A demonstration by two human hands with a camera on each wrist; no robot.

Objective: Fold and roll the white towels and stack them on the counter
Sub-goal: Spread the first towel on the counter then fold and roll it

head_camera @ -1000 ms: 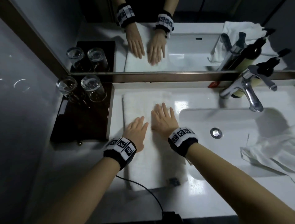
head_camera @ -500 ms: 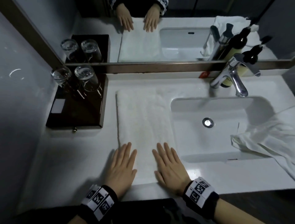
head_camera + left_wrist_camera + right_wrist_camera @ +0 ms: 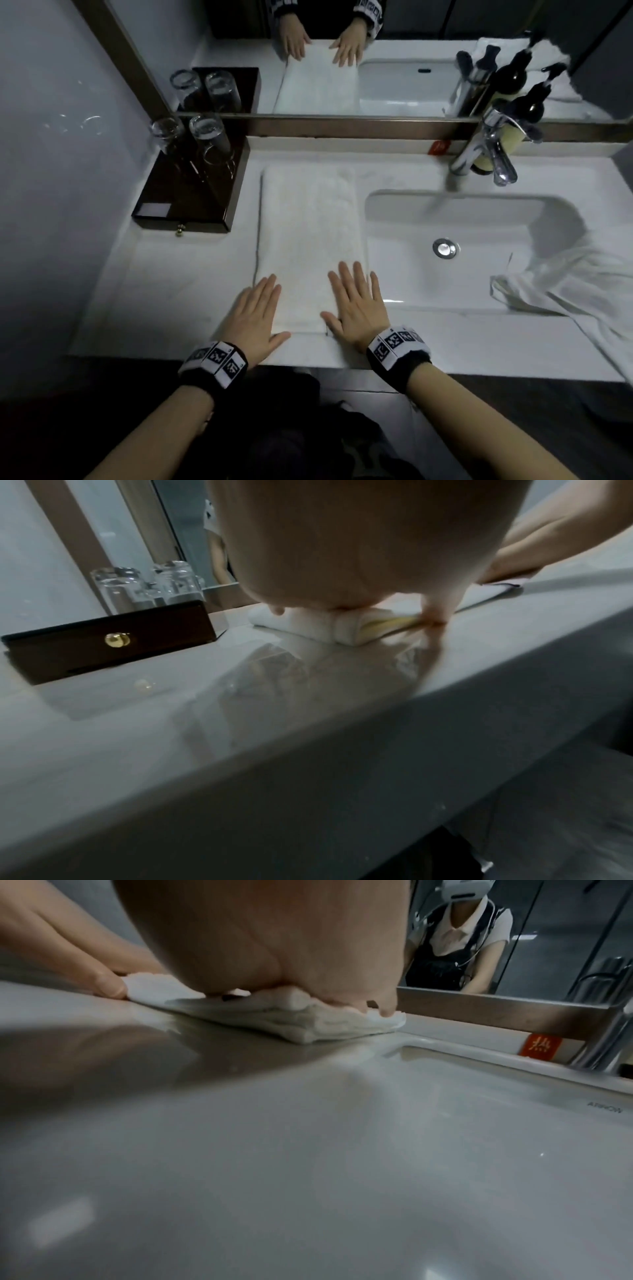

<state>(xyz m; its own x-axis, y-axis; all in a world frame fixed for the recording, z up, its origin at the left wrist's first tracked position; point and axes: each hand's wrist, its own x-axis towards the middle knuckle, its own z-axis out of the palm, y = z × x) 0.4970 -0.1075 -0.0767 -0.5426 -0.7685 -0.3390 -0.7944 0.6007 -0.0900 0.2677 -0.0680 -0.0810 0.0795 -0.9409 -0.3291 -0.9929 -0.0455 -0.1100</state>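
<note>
A white towel (image 3: 308,233), folded into a long strip, lies flat on the white counter (image 3: 164,291) left of the sink, running from the mirror to the front edge. My left hand (image 3: 255,313) lies flat with straight fingers on the strip's near left corner. My right hand (image 3: 356,308) presses flat on its near right corner. In the left wrist view the towel's folded edge (image 3: 346,631) shows under my palm. The right wrist view has the towel's layers (image 3: 308,1026) squashed under my hand. A second, crumpled white towel (image 3: 565,291) hangs over the sink's right rim.
A dark wooden tray (image 3: 191,192) with two upturned glasses (image 3: 209,137) stands at the back left. The sink basin (image 3: 462,246) and chrome faucet (image 3: 489,150) sit to the right, with dark pump bottles behind. A mirror runs along the back.
Both hands slid along the towel strip from its middle toward me, down to its near end, and spread apart to its two corners.
</note>
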